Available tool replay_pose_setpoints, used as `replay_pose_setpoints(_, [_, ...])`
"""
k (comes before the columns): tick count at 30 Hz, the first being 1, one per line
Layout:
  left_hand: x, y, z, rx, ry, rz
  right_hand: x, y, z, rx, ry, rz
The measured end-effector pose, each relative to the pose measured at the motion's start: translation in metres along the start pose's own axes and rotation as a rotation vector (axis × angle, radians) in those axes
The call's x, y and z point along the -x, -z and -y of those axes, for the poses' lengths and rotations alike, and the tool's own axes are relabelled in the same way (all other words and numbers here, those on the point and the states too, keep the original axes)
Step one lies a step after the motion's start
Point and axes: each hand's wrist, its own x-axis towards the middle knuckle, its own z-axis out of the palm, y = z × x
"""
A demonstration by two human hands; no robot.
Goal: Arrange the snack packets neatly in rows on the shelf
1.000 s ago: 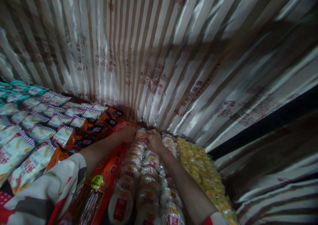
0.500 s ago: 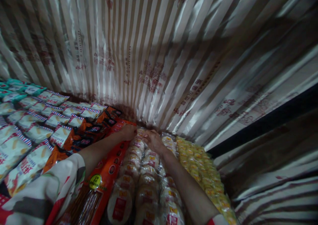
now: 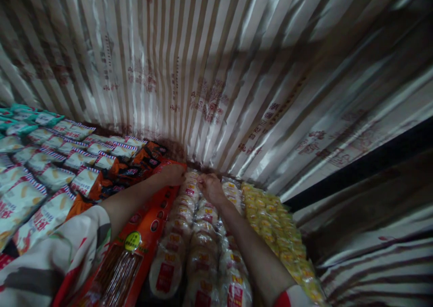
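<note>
1. Taken from the spot between the hands, with twelve pointing away from the person, the wrapped round packets (image 3: 204, 241) ran in three rows towards six o'clock, their far ends just by the hands.
2. The left hand (image 3: 176, 174) was over the far end of a long orange pack (image 3: 154, 223), right beside the left-hand row; its fingers were blurred and partly hidden, so one cannot tell whether they were pinching anything.
3. The right hand (image 3: 210, 187) was over the far end of the middle row, a small gap from the left one. Its fingers were curled inward, their tips towards nine o'clock; what lay between them, if anything, cannot be told.
4. The orange pack stretched towards seven and eight o'clock, under the left forearm, with a yellow round label (image 3: 132, 241) and dark sticks (image 3: 117, 271) showing.
5. Yellow packets (image 3: 274, 230) were massed at four o'clock.
6. At nine o'clock lay black-and-orange packets (image 3: 111, 183), then white bags (image 3: 71, 162); teal packets (image 3: 25, 117) were farthest out, between nine and ten.
7. A striped, printed sheet (image 3: 169, 49) rose at twelve, and a dark bar (image 3: 358, 162) slanted at three.
</note>
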Motion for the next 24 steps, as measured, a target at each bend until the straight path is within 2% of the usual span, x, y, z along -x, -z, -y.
replay_pose_setpoints(4, [0.009, 0.003, 0.004, 0.028, -0.103, 0.184, 0.0, -0.002, 0.0, 0.016, -0.006, -0.023])
replay_pose_setpoints(10, [0.015, 0.001, 0.002, 0.081, -0.185, 0.276, -0.001, -0.006, -0.002, 0.008, -0.018, -0.022])
replay_pose_setpoints(24, [0.019, -0.008, -0.005, 0.065, -0.093, 0.189, 0.006, -0.008, -0.008, -0.077, 0.068, -0.099])
